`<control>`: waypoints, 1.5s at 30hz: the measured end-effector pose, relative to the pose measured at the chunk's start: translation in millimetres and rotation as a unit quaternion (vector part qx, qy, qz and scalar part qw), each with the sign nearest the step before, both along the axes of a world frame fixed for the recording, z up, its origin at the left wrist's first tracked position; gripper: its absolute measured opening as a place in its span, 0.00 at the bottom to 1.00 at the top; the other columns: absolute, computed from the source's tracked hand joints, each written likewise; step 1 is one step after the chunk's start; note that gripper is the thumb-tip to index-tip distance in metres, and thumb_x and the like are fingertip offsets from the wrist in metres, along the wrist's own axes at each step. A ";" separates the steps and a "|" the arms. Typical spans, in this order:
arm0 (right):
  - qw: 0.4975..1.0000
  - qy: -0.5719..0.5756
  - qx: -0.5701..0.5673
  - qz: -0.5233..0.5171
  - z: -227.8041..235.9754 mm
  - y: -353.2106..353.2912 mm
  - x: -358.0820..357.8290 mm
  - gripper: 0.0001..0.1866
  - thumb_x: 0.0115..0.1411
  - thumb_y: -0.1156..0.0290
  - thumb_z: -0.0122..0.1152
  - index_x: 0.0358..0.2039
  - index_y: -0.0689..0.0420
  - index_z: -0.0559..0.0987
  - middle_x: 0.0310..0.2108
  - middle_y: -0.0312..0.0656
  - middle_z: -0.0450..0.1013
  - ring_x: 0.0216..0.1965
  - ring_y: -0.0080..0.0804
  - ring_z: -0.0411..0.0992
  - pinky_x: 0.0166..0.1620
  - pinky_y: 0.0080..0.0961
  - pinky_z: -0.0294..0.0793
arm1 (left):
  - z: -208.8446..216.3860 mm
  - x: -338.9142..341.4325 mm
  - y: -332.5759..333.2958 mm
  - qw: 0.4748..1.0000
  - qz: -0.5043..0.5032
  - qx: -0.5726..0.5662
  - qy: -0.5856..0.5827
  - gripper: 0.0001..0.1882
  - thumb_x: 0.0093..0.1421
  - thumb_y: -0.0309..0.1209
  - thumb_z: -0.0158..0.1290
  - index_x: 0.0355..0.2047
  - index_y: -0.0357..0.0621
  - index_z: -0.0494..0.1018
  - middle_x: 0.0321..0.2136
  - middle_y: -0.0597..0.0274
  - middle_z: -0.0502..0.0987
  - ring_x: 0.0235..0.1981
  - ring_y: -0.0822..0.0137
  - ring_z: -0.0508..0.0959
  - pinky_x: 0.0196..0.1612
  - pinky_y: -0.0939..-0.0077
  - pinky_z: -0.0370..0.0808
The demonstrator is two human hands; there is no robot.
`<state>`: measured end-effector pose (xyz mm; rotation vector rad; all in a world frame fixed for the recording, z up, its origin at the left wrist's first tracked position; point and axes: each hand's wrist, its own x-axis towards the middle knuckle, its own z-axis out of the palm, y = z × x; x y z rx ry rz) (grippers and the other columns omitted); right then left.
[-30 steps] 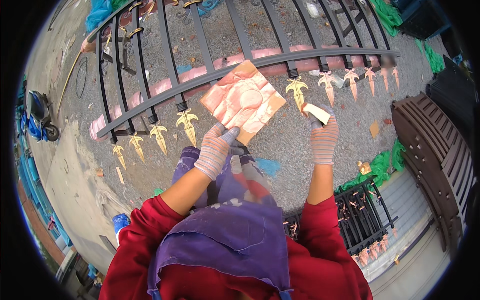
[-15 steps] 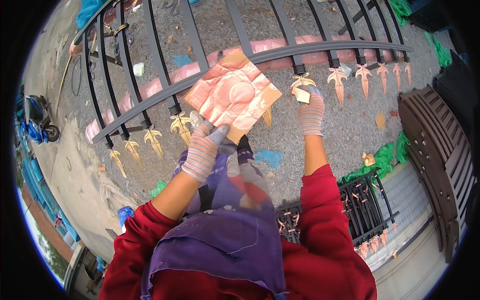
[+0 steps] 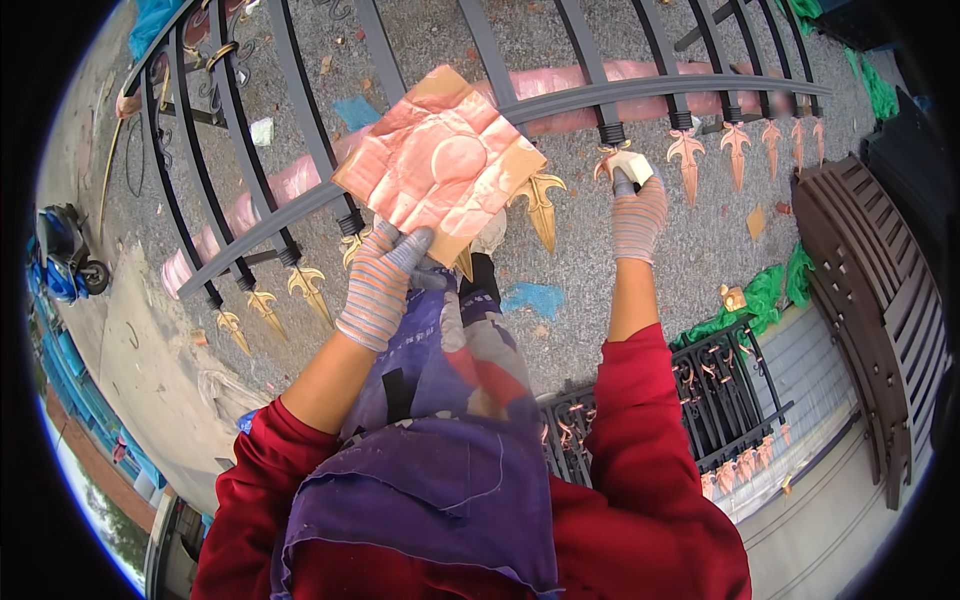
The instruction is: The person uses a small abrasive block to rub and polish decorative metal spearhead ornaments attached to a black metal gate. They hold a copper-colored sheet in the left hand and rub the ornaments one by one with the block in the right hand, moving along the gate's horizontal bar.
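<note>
While our left hand (image 3: 378, 285) pinches pink-smeared cardboard (image 3: 450, 150), thumb on top, we grip a cream sponge (image 3: 632, 165) at our right hand's (image 3: 638, 222) fingertips, over a spearhead finial (image 3: 603, 164).

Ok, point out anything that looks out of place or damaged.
A blue scrap lies loose on the grey ground, like stray litter. The pink-smeared square sheet in the left hand is badly creased, perhaps just from use.

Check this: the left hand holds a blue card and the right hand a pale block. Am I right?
No: the card in the left hand is pink and tan, not blue, as the head view shows. The right hand holds a pale block.
</note>
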<state>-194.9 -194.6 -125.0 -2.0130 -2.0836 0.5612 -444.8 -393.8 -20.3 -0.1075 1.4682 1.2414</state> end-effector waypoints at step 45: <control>0.973 -0.037 0.107 0.201 -17.4 69.8 35.9 0.21 0.48 0.80 0.57 0.44 0.48 0.77 0.34 0.45 0.75 0.40 0.47 0.72 0.45 0.39 0.70 | 0.7 -3.4 2.5 1.000 0.006 -0.007 0.010 0.16 0.59 0.29 0.54 0.48 0.40 0.72 0.35 0.61 0.79 0.27 0.72 0.79 0.22 0.78 0.80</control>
